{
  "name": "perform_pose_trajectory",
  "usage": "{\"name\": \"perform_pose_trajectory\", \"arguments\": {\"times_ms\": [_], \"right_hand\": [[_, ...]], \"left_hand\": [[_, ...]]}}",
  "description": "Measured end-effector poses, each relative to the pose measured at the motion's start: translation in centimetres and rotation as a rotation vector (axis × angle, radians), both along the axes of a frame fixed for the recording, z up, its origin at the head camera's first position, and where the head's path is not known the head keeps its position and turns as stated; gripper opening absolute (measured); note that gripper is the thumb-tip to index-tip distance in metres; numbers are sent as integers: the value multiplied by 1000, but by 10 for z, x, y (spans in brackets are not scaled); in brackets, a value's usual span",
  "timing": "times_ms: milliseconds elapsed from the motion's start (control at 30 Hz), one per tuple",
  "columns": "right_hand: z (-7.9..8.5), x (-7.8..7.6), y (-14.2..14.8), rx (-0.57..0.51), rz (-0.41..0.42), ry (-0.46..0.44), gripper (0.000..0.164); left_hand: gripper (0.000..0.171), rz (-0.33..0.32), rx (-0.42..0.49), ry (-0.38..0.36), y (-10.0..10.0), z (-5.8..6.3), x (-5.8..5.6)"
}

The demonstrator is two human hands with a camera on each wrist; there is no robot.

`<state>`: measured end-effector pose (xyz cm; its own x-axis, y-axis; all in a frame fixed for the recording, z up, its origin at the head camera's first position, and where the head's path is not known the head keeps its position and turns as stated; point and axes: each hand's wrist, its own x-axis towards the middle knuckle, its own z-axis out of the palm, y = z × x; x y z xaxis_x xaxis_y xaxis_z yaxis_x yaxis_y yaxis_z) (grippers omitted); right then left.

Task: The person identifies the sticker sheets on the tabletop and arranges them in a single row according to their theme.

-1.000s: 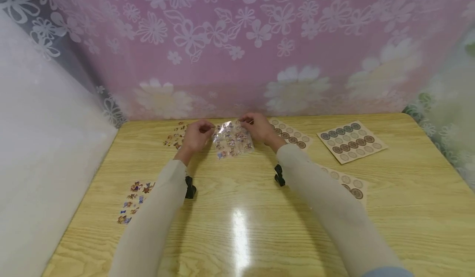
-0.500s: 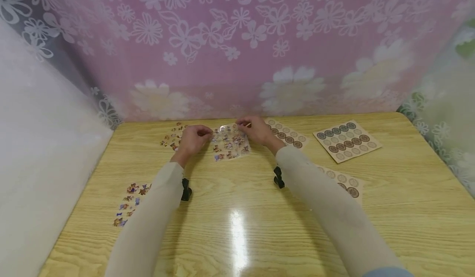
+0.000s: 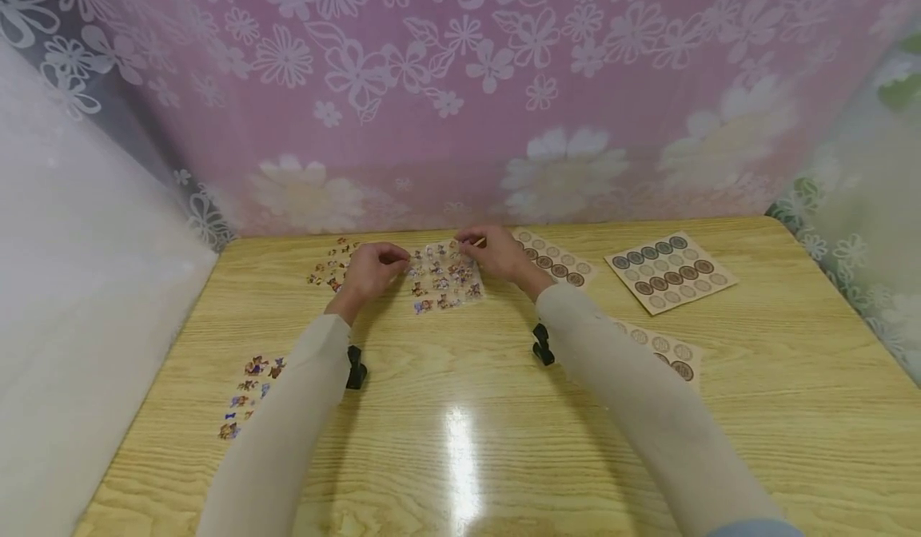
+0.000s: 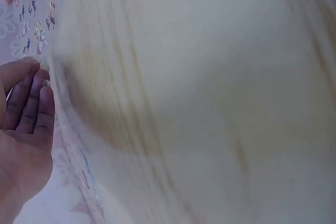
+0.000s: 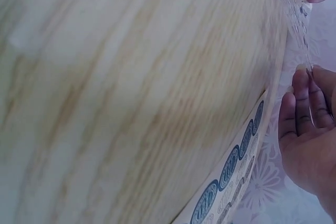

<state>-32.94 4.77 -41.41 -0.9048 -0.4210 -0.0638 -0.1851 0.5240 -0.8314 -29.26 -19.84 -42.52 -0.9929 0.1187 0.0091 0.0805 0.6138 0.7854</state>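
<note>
A clear sticker sheet [image 3: 442, 281] printed with small cartoon figures lies between the two hands near the table's back edge. My left hand [image 3: 376, 271] pinches its left edge between thumb and fingertips. At its upper right corner, my right hand [image 3: 498, 253] pinches it the same way. In the left wrist view the left hand [image 4: 26, 114] has its thumb against the fingertips, with the printed figures beyond. The right wrist view shows the right hand [image 5: 310, 124] holding the thin, shiny edge of the sheet.
More clear cartoon sticker sheets lie to the left, one at the back [image 3: 332, 265] and one nearer [image 3: 245, 393], partly behind the left sleeve. On the right are beige sheets of round stickers: one by the right hand [image 3: 554, 259], one farther right [image 3: 671, 273], one under the right forearm [image 3: 665, 349].
Both hands have lowered the sticker sheet slightly toward the table, and its bright glare has faded. The whole head view has shifted a little left.
</note>
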Motion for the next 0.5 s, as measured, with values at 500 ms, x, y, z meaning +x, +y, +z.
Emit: {"name": "perform_pose_trajectory", "arguments": {"times_ms": [500], "right_hand": [[16,17,14,-66,68,23,31]], "left_hand": [[21,-60,81,-21,-2,24,11]]}}
